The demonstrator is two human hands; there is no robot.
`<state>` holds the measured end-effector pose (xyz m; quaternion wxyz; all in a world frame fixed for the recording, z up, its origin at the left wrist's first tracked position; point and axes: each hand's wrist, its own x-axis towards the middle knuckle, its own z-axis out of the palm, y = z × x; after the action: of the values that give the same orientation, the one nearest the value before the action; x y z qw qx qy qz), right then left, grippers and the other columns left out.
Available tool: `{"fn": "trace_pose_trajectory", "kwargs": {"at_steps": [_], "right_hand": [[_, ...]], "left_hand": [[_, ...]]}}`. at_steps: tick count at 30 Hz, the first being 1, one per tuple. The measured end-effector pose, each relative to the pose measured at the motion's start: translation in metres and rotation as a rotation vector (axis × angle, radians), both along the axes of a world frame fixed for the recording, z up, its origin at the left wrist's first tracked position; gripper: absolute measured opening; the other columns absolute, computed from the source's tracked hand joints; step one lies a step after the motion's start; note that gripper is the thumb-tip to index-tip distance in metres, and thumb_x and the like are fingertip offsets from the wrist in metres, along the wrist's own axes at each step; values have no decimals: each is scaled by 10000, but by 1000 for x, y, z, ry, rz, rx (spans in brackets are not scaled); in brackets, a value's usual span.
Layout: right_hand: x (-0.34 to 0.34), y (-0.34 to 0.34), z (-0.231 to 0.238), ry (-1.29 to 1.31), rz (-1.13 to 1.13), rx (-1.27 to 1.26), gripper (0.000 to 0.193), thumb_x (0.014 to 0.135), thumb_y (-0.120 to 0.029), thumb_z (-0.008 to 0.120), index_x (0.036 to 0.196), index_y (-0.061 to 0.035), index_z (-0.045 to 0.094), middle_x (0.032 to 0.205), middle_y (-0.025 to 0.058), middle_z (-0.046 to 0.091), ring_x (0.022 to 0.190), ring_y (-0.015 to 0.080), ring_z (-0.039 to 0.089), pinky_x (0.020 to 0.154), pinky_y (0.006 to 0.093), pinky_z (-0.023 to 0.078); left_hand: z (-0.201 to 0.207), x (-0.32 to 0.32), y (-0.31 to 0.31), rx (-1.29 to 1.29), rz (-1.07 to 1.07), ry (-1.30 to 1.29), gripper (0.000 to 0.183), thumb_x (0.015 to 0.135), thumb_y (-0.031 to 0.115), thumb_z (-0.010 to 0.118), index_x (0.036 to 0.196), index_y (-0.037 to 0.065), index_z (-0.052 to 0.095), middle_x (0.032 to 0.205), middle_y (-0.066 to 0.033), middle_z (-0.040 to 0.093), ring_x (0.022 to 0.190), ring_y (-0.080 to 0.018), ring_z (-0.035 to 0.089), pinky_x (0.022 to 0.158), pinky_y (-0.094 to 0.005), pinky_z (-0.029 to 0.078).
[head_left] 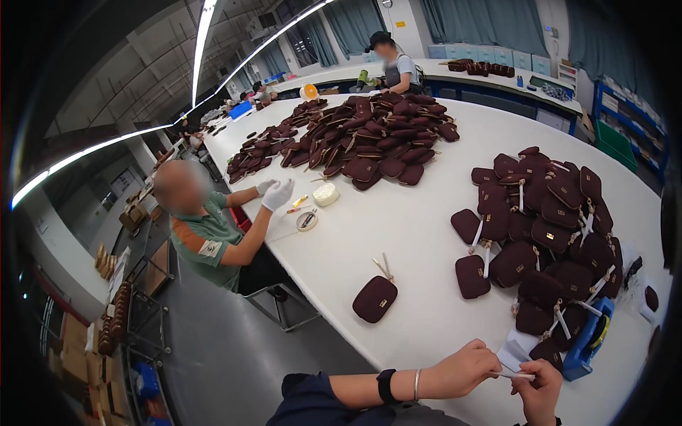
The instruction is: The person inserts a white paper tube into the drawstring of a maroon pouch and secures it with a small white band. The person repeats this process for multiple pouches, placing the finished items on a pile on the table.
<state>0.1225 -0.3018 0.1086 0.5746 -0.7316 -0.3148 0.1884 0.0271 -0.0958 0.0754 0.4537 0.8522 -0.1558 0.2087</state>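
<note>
At the near edge of the table my left hand [460, 370] and my right hand [541, 392] are close together. Between their pinched fingers runs a narrow white strip [513, 374], probably paper. White paper [517, 346] lies just beyond the fingertips. To the right stands a blue tape dispenser [588, 342]. Past it spreads a heap of dark maroon zip pouches [522, 263], many with white strips on their cord pulls. One single maroon pouch [375, 299], its light cord pull stretched out behind it, lies farther left.
A larger pile of maroon pouches [369, 135] covers the far table. At the left edge sits a co-worker [206, 227] in white gloves, near a tape roll [307, 221] and a pale yellow bundle [326, 194]. Another person [399, 71] is behind the pile. Clear plastic [632, 277] lies far right.
</note>
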Motion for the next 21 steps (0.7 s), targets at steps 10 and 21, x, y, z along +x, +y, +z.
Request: {"fn": "trace_pose_trajectory", "kwargs": {"at_steps": [10, 21], "right_hand": [[1, 5, 31, 271, 95, 61, 59, 890, 26, 602, 834, 10, 596, 768, 54, 596, 622, 95, 542, 571, 216, 444], [-6, 11, 10, 261, -45, 214, 121, 828, 74, 609, 747, 12, 544, 736, 106, 588, 576, 134, 575, 482, 239, 462]], "left_hand": [[9, -4, 1, -188, 43, -18, 134, 833, 49, 713, 959, 60, 668, 879, -35, 680, 785, -188, 617, 796, -319, 428], [31, -13, 2, -542, 77, 345, 19, 867, 49, 687, 885, 44, 685, 901, -26, 694, 821, -141, 597, 792, -289, 438]]}}
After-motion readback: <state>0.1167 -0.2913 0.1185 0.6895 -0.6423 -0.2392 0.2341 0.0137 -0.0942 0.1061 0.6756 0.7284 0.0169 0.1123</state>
